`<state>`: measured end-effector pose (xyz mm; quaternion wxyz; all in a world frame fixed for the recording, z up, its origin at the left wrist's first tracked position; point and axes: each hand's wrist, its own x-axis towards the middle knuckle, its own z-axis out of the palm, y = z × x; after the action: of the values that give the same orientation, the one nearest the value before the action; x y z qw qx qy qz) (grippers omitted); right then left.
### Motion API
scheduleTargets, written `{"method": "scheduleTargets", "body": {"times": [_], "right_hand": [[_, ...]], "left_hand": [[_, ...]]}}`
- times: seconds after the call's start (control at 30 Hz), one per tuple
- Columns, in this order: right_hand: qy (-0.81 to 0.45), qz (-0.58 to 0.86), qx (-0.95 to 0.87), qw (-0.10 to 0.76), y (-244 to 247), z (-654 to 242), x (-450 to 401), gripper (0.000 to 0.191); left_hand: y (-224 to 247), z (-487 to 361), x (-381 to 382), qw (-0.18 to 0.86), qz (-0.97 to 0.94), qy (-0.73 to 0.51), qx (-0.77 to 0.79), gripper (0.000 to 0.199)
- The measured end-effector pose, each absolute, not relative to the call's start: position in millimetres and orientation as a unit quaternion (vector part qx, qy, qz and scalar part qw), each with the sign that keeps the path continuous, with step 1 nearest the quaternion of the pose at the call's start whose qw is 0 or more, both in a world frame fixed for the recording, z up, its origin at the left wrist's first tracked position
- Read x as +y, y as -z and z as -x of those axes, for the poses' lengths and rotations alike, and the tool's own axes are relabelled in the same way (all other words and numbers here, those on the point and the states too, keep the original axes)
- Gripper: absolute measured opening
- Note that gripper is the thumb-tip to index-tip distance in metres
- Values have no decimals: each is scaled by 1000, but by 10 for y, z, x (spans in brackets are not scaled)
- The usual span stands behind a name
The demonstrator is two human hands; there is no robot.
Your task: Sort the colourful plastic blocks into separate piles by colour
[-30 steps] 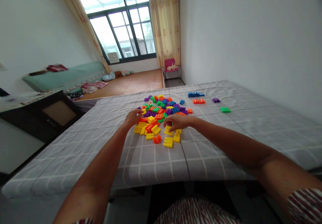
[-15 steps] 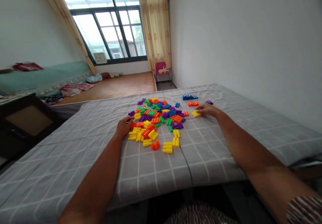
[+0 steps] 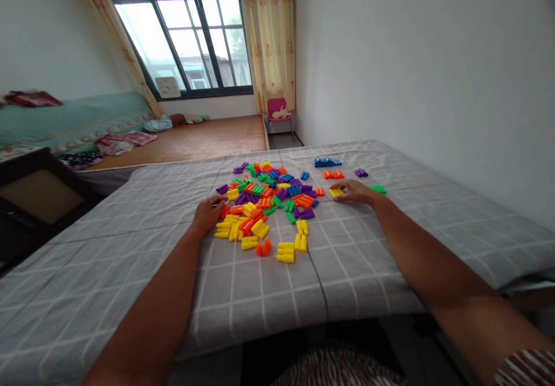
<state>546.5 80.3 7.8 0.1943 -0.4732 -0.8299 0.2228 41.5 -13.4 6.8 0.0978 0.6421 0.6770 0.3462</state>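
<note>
A heap of coloured plastic tube-shaped pieces, in yellow, orange, green, purple and blue, lies on the checked grey cloth. My left hand rests at the heap's left edge, fingers slightly spread beside orange and yellow pieces, holding nothing that I can see. To the right of the heap, my right hand has its thumb and fingertips around a yellow plastic piece on the cloth. Near that hand lie orange pieces, a row of blue pieces, purple pieces and green pieces.
The grey checked cloth covers the surface, whose front edge runs below my forearms. A white wall borders the right side. Farther off are a low wooden platform, a pink chair and a dark cabinet.
The view has shifted slightly. My right hand stays at the yellow piece, and green pieces beyond its wrist now show. My left hand remains at the heap's left edge.
</note>
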Motion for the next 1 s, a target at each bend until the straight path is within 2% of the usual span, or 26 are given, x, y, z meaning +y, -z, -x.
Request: {"method": "scheduleTargets", "body": {"times": [0.27,0.37,0.47,0.57,0.7,0.9,1.0], "right_hand": [[-256,470,-829,160,-110,-5585,752,51],[-220,486,-822,198,-149,-5504,720,54],[-155,479,-822,266,-266,-5175,612,42],[-144,395,-863,279,-416,-4589,390,31],[-110,218,-944,223,-560,-3680,116,23],[-100,119,-982,110,-625,-2820,208,58],[-95,109,-988,60,-629,-2751,300,56]], "left_hand": [[-10,-400,-107,87,-648,-344,674,35],[-12,-452,-123,80,-656,-352,663,38],[1,-497,-122,76,-679,-343,644,41],[32,-515,-109,58,-711,-317,625,35],[53,-516,-110,24,-733,-300,610,32],[71,-466,-133,30,-721,-298,624,33],[87,-432,-129,47,-718,-308,623,34]]}}
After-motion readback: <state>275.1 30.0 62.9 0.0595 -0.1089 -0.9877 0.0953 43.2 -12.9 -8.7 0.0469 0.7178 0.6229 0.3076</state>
